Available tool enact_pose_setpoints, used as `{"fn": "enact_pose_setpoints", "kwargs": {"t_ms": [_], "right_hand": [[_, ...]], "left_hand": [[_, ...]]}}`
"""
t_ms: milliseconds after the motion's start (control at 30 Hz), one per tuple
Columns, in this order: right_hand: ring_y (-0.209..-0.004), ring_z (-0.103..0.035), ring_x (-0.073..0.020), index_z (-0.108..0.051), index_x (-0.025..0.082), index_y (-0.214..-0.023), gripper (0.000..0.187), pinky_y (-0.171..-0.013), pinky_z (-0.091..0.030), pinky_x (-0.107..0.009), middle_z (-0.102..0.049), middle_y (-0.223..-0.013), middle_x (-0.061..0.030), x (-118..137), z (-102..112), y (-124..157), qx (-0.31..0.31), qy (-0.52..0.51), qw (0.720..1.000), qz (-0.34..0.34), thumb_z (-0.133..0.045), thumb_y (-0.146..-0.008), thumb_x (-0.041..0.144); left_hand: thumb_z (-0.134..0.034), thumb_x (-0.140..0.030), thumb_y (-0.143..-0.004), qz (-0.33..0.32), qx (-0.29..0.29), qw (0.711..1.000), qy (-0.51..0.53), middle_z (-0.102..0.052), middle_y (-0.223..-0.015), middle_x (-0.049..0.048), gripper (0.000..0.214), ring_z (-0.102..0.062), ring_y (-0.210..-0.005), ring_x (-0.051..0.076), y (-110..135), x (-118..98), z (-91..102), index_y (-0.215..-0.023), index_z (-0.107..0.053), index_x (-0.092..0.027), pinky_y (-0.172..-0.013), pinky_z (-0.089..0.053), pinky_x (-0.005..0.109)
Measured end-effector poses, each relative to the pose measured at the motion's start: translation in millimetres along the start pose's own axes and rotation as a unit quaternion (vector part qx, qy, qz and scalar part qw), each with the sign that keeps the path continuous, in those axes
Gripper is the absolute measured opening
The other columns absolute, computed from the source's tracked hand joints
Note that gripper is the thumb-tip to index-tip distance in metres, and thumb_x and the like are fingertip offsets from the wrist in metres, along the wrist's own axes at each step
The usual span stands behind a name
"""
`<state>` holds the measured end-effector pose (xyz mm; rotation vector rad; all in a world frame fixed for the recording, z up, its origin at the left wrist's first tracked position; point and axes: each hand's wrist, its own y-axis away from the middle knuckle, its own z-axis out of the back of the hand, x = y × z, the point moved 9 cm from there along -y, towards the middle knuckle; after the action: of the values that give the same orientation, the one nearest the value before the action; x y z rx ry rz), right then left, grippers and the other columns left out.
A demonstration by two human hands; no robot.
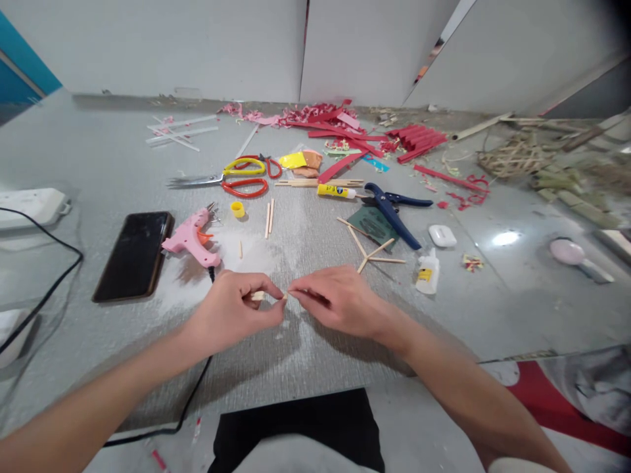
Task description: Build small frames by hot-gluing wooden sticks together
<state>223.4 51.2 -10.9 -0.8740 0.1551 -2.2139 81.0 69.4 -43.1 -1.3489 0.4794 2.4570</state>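
Low over the grey table, my left hand (236, 305) pinches a short wooden stick (257, 296) between thumb and fingertips. My right hand (340, 299) meets it fingertip to fingertip, closed in a pinch at the stick's end; what exactly is between its fingers is too small to make out. Beyond my right hand lie thin sticks joined in a branching shape (367, 256), partly by a dark green sheet (375, 225). Loose cut sticks (269, 218) and a short piece (241, 249) lie ahead of my left hand, near a pink glue gun (191, 238).
A phone (133, 256) and power strip (32, 207) lie left. Scissors (246, 176), a glue stick (336, 191) and navy cutters (394, 207) lie farther back. A white glue bottle (428, 272) stands right. Red paper strips (340, 131) line the wall. A black cord (190, 401) runs below my left arm.
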Motion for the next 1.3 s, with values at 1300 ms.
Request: {"fn": "enact_pose_setpoints", "kwargs": {"t_ms": [1300], "right_hand": [[-0.054, -0.066, -0.0084, -0.080, 0.020, -0.100, 0.011, -0.056, -0.054, -0.021, -0.082, -0.082, -0.0003, -14, 26, 0, -0.119, -0.237, 0.957, -0.114, -0.069, -0.100, 0.023]], "left_hand": [[-0.060, -0.042, -0.097, -0.122, -0.040, 0.936, -0.328, -0.059, -0.052, -0.0034, 0.029, -0.058, -0.051, 0.017, -2, -17, 25.8, -0.108, -0.077, -0.022, -0.057, -0.032, 0.028]]}}
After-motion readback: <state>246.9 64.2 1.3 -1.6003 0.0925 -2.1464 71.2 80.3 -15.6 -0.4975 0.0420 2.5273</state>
